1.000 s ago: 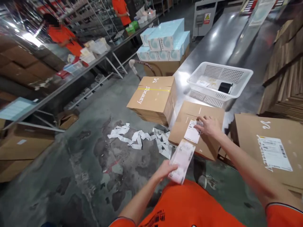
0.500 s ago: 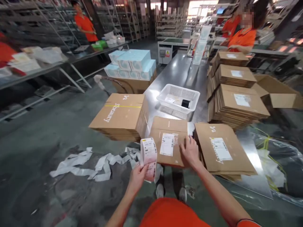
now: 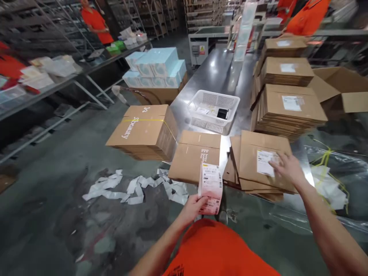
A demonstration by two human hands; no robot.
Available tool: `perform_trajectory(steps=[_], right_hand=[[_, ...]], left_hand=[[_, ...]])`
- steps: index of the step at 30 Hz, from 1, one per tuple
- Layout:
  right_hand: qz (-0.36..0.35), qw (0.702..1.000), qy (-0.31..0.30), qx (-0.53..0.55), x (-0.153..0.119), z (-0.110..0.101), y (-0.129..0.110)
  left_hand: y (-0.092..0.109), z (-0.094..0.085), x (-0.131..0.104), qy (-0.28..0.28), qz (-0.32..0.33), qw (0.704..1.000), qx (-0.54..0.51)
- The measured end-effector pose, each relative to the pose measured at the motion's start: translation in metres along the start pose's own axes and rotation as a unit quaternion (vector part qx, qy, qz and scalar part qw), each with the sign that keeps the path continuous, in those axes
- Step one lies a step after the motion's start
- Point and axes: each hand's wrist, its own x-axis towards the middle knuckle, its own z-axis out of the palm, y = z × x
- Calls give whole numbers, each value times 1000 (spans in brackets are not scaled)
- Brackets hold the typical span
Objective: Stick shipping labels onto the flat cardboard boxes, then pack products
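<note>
My left hand (image 3: 193, 210) is closed on a folded strip of shipping labels (image 3: 211, 183), printed white with a pinkish lower part. The strip hangs in front of a flattened cardboard box (image 3: 192, 159) with white lettering, which lies at the table's near edge and bears no label I can see. To the right, my right hand (image 3: 287, 168) rests with fingers spread on the right part of another flattened box (image 3: 250, 147). Its fingertips touch or nearly touch the white shipping label (image 3: 265, 163) there. More flattened cartons show beneath that box.
A white plastic basket (image 3: 212, 96) with a black item stands on the metal table (image 3: 212, 74). Strapped flattened cartons (image 3: 138, 126) sit left; labelled carton stacks (image 3: 290, 90) rise right. Crumpled backing strip (image 3: 138, 189) lies on the floor. Workers in orange stand behind.
My right hand has moved right from the middle box to the right-hand stack, where a labelled box now lies on top. An unlabelled box shows in the middle. My left hand moved right with the labels.
</note>
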Motion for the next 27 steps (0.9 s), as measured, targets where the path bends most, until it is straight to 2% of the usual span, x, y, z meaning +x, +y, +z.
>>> perform_trajectory(steps=[1, 2, 3, 5, 6, 7, 9, 11, 14, 16, 18, 20, 22, 24, 26, 27], right_hand=[[-33, 997, -54, 45, -1, 12, -24], [-65, 983, -133, 109, -4, 27, -52], [-98, 951, -234, 178, -8, 42, -81], [-143, 874, -381, 264, -20, 72, -133], [-150, 852, -415, 283, -26, 86, -153], [-150, 844, -426, 290, -32, 97, -168], [-145, 851, -412, 291, -45, 116, -184], [-160, 860, -396, 280, -55, 130, -191], [-191, 873, -369, 256, -63, 145, -197], [-213, 888, -337, 229, -58, 157, -202], [-233, 909, -289, 189, -42, 172, -205], [-242, 934, -221, 140, -17, 188, -209], [-244, 953, -164, 80, 10, 200, -211], [-250, 959, -136, -13, 31, 208, -213], [-246, 958, -106, -106, 42, 212, -217], [-245, 956, -90, -135, 42, 214, -220]], left_hand=[[-2, 2, 0, -3, -3, 1000, 3], [-5, 3, -1, -5, -3, 1000, 7], [-6, 3, -2, -7, -1, 1000, 15], [-6, -3, -4, -6, 12, 999, 43], [-4, -7, -6, -1, 26, 998, 57], [1, -12, -7, 8, 51, 997, 65], [15, -21, -8, 46, 127, 989, 55], [31, -29, -3, 112, 192, 975, 28], [48, -40, 16, 196, 184, 963, 20], [47, -49, 31, 214, 149, 965, 23], [36, -63, 39, 211, 109, 971, 19], [15, -82, 37, 192, 61, 979, 11], [-10, -104, 24, 162, 13, 987, 10], [-32, -126, 5, 139, -30, 990, 17], [-43, -145, -12, 145, -37, 988, 27], [-42, -153, -17, 165, -21, 986, 33]])
